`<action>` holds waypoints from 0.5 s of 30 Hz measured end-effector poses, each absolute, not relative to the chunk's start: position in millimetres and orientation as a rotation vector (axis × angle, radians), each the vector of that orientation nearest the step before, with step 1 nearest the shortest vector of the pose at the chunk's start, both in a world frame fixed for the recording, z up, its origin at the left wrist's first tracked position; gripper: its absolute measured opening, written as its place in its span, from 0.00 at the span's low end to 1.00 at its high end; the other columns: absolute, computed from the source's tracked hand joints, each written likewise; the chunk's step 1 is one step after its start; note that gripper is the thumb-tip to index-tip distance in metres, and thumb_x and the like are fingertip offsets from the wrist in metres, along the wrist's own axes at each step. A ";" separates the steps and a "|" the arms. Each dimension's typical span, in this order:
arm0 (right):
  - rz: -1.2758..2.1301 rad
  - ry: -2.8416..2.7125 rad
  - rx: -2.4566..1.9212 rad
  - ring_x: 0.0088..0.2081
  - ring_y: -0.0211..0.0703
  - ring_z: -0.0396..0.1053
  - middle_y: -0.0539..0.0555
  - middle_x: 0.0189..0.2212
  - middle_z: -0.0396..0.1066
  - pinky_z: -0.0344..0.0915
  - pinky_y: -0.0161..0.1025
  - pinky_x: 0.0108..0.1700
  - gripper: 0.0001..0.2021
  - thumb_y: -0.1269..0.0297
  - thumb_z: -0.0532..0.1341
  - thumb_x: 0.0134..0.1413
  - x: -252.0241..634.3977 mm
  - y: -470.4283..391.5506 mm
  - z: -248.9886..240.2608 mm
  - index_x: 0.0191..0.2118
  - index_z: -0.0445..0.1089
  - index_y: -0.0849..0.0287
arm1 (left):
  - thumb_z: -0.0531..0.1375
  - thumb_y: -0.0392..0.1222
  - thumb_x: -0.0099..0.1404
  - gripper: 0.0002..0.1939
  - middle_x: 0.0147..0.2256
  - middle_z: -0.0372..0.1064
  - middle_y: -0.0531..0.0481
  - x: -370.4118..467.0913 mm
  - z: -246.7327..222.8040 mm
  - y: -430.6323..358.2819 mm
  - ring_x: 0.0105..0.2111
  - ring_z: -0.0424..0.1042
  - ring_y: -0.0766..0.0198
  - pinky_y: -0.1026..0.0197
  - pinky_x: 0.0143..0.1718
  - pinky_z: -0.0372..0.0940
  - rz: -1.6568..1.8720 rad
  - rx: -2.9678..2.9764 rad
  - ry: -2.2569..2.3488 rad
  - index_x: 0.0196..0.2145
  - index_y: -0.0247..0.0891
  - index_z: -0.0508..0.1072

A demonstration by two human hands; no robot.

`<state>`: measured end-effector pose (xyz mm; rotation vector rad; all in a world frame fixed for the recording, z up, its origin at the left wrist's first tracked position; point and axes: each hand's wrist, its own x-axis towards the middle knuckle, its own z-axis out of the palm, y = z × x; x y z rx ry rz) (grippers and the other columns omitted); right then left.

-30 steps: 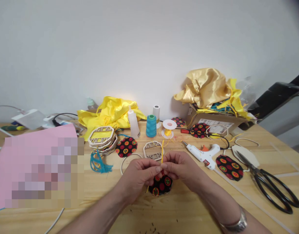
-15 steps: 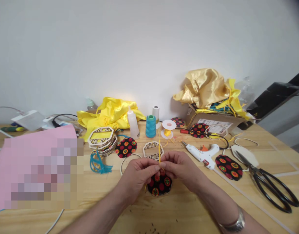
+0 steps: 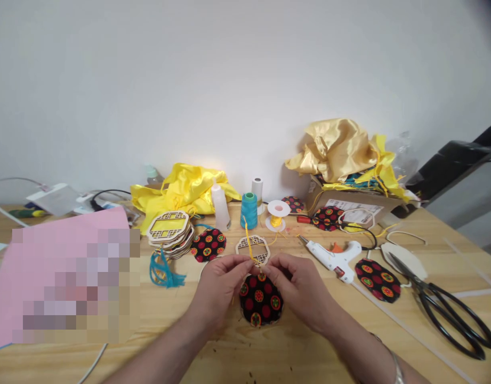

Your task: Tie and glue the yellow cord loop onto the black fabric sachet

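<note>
Wall: pale and plain, filling the upper half of the frame.
Counter: light wood, crowded along its back edge.
Pink sheet: lower left of the frame.
Cardboard box: right of centre, heaped with gold satin.
Scissors: lower right of the frame, blades pointing up and left.
Left hand: lower centre, its grip narrow, thumb and forefinger pinching the base of the cord.
Right hand: just beside it, its grip narrow too; I cannot tell what is between the fingertips.
Glue gun: right of centre, lying on its side.
Patterned piece: black with bright flower rounds, lower centre of the frame, between and below the hands.
Yellow cord: rising from the left fingertips, its upper part in front of the teal thread cone.
Handling: best worked in small moves — left pinch firm near the cord's base, right fingertips guiding lightly, cord kept untwisted. Pulling too hard could pucker the patterned piece, I judge, if the cord is fixed to it.
</note>
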<state>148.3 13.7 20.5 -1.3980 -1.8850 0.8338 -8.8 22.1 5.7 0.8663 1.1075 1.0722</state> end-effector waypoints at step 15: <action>-0.102 -2.700 -0.985 0.27 0.43 0.63 0.55 0.27 0.68 0.54 0.38 0.26 0.08 0.74 0.51 0.55 137.4 -5.0 7.3 0.36 0.67 0.63 | 0.64 0.39 0.51 0.06 0.18 0.70 0.53 -4.3 11.5 18.1 0.16 0.65 0.71 0.69 0.19 0.58 1.023 0.626 1.012 0.25 0.34 0.72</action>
